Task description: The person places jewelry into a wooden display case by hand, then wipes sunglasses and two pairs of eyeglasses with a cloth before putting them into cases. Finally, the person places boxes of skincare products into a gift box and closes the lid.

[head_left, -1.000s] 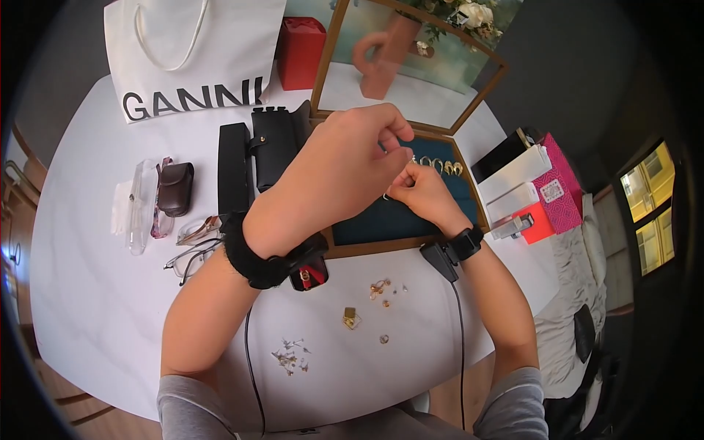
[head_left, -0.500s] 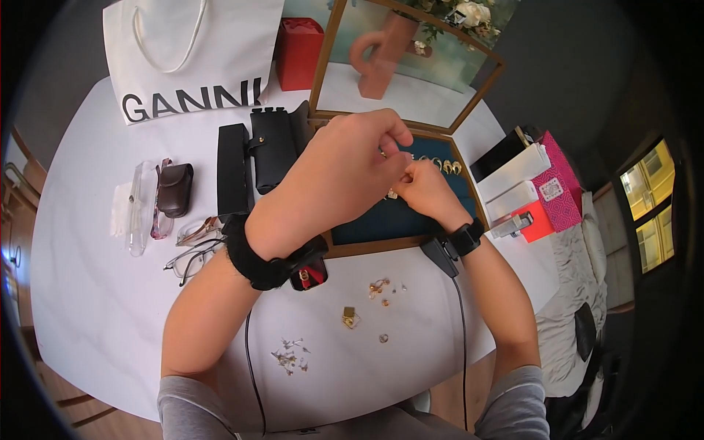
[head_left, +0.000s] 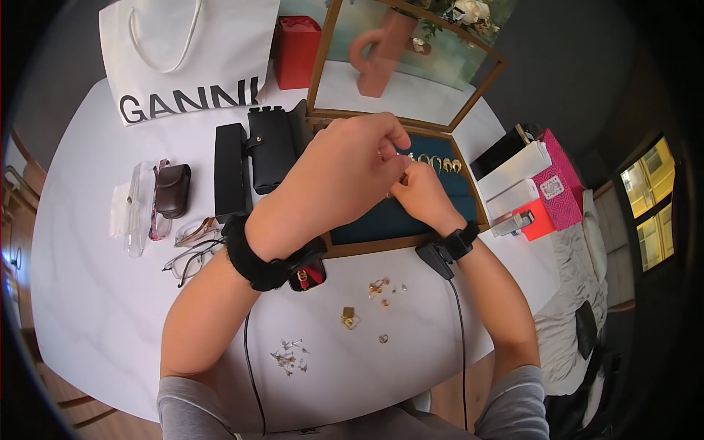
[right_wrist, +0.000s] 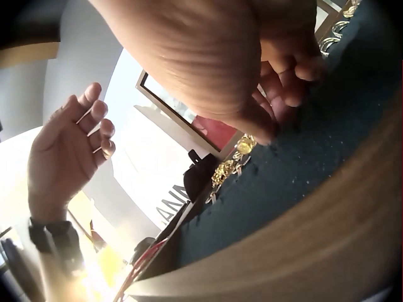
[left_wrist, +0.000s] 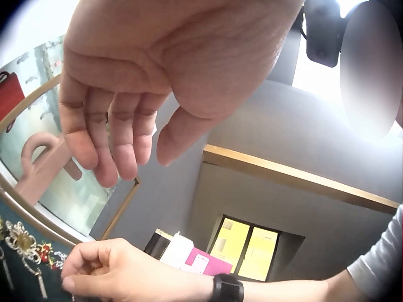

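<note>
Above the wooden display box (head_left: 411, 246), my left hand (head_left: 341, 172) hangs with loosely bent fingers; the left wrist view shows that hand (left_wrist: 170, 69) holding nothing. My right hand (head_left: 427, 194) is down at the dark teal lining (head_left: 378, 224), partly behind the left one. In the right wrist view its bent fingers and thumb (right_wrist: 264, 129) are at the lining (right_wrist: 283, 182), beside gold jewellery (right_wrist: 245, 146); whether they pinch a piece cannot be seen. Gold rings or earrings (head_left: 444, 165) line the box's back right. Ornate pieces (left_wrist: 22, 239) show in the left wrist view.
Loose jewellery (head_left: 290, 357) and a gold square piece (head_left: 347, 316) lie on the white table (head_left: 95, 301). Glasses (head_left: 192, 260) and black cases (head_left: 271, 150) stand left, a white bag (head_left: 198, 51) behind. The glass lid stands up; a pink box (head_left: 561, 180) is right.
My right hand has shifted slightly at the lining, and a small shiny thing under its fingers shows less than half a second ago. The left hand has barely moved.
</note>
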Available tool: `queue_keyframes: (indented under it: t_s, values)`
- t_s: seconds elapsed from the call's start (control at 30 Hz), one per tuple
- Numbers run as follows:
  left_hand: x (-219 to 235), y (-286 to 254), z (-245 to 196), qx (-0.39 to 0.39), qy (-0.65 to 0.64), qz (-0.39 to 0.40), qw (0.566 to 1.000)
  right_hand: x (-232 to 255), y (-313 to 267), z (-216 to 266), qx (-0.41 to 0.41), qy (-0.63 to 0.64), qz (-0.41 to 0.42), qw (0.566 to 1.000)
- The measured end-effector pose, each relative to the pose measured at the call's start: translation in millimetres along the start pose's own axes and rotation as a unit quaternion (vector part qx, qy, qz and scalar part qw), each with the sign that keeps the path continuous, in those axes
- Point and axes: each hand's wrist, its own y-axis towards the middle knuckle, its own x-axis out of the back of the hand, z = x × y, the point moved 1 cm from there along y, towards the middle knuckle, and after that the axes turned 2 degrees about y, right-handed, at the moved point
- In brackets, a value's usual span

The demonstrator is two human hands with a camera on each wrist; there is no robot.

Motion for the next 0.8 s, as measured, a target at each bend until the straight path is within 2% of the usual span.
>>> queue_keyframes:
  t_s: [0.13,0.27,0.33,0.47,0.53,0.67,0.8]
  values:
    - [-0.8,0.0,0.4,0.007,0.007,0.008,1.0,-7.2,6.0,-11.1,-0.02,0.017,-0.045,0.999]
    - [-3.2,0.0,3.2,0.011,0.005,0.015,1.0,-8.4,19.0,-23.5,-0.028,0.037,-0.051,0.998]
    - [-3.1,-0.4,2.4,0.009,0.01,0.017,1.0,-8.9,23.6,-20.6,-0.076,-0.063,-0.054,0.994]
    - [-2.5,-0.9,3.7,0.004,0.005,0.01,1.0,-11.6,22.3,-20.9,-0.043,-0.127,-0.083,0.988]
    - [-1.5,-0.9,2.1,0.005,0.006,0.011,1.0,-7.2,15.3,-14.9,-0.019,-0.041,-0.091,0.995]
    - [-3.9,-0.2,3.9,-0.005,0.029,0.01,0.999,-5.7,5.6,-9.3,-0.006,-0.027,-0.079,0.997]
    - [-3.6,-1.4,5.9,0.006,0.027,0.018,0.999,-5.7,-8.9,4.9,0.032,0.028,-0.112,0.993]
